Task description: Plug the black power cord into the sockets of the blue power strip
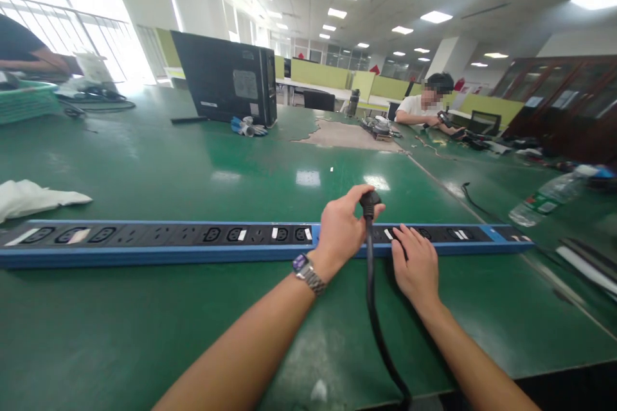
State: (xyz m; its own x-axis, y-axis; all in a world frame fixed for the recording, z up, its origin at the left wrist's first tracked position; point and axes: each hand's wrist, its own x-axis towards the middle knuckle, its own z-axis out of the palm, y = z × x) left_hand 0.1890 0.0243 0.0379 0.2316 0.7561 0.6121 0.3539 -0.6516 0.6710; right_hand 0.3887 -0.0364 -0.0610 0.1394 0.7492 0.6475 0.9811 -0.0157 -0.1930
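A long blue power strip [270, 253] with a black face and rows of sockets lies across the green table. My left hand [341, 225], with a metal wristwatch [308, 274] at the wrist, is closed around a black power plug [369, 200] just above the strip. From the plug a thick black cord [371, 295] hangs down toward the near table edge. My right hand [417, 263] lies on the strip to the right of the cord, fingers stretched over its top face beside a white label. The plug's prongs are hidden from view.
Behind the strip stand a black computer tower [226, 77] and gloves [249, 127]. White cloth or paper [38, 198] lies at left, near a green basket [29, 101]. A plastic bottle [552, 196] lies at right. Another person [424, 109] sits at the far side; another's arm [33, 51] shows at left.
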